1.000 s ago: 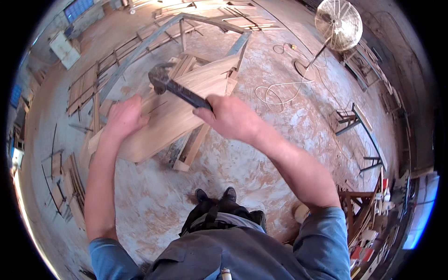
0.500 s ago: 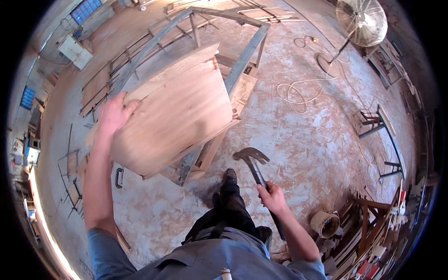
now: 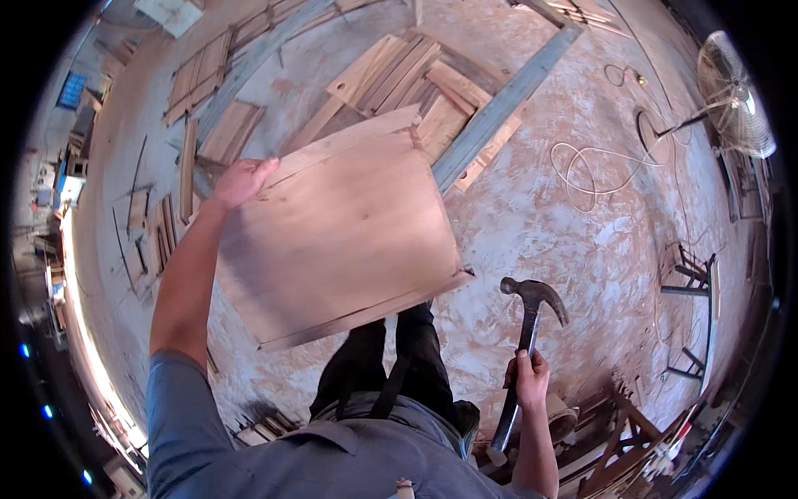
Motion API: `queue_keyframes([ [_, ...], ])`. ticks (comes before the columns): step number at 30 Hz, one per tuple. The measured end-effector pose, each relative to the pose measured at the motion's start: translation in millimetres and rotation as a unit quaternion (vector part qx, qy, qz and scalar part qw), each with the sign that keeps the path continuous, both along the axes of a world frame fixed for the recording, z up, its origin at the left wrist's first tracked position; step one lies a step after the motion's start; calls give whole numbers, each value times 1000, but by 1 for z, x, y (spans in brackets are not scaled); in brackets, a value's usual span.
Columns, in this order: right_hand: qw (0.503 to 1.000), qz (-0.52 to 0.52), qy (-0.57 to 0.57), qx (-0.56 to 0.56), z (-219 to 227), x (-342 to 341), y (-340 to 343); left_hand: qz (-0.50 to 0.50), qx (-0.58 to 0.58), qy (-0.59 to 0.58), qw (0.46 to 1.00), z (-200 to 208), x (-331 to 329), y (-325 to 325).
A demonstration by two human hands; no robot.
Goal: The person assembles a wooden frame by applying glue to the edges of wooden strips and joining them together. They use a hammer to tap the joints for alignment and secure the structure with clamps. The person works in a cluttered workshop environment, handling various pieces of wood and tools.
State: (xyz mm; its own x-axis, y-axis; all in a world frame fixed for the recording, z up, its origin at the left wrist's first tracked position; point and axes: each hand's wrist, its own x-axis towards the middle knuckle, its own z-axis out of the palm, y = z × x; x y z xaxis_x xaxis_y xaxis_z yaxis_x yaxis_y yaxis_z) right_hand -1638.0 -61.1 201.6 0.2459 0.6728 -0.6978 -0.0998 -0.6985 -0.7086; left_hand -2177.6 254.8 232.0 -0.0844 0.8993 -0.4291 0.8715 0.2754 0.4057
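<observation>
Left hand (image 3: 243, 183): closed over the far edge of the wooden panel (image 3: 341, 237), toward its left corner; fingertips seem tucked beneath, though the view hides them.
Right hand (image 3: 530, 382): wrapped round the handle of the claw hammer (image 3: 529, 324), right of the panel.
Hammer direction: head upward and away from the body, claw curving right, long axis leaning slightly right.
Panel direction: long axis left to right, right end slanting away; near edge overlapping the legs (image 3: 353, 362).
Past the far edge: stacked boards (image 3: 399, 79), and a blue-grey frame bar (image 3: 507, 108) slanting by the right corner.
Floor (image 3: 549, 241): looped white cable (image 3: 573, 179), standing fan (image 3: 736, 96) farther right.
</observation>
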Motion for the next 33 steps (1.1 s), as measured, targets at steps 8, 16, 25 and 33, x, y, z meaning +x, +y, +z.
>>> queue_keyframes([
  [8,1000,-19,-6,-5,13,-55,21,18,-77,-85,993,-83,-27,-14],
  [16,996,41,12,-82,19,-137,28,-55,-101,-46,992,-85,-26,-17],
  [25,911,308,-262,84,21,-185,56,-86,-129,-81,985,-84,-9,-31],
  [33,848,346,-346,201,-20,-222,70,-24,128,-35,991,-84,-47,-48],
])
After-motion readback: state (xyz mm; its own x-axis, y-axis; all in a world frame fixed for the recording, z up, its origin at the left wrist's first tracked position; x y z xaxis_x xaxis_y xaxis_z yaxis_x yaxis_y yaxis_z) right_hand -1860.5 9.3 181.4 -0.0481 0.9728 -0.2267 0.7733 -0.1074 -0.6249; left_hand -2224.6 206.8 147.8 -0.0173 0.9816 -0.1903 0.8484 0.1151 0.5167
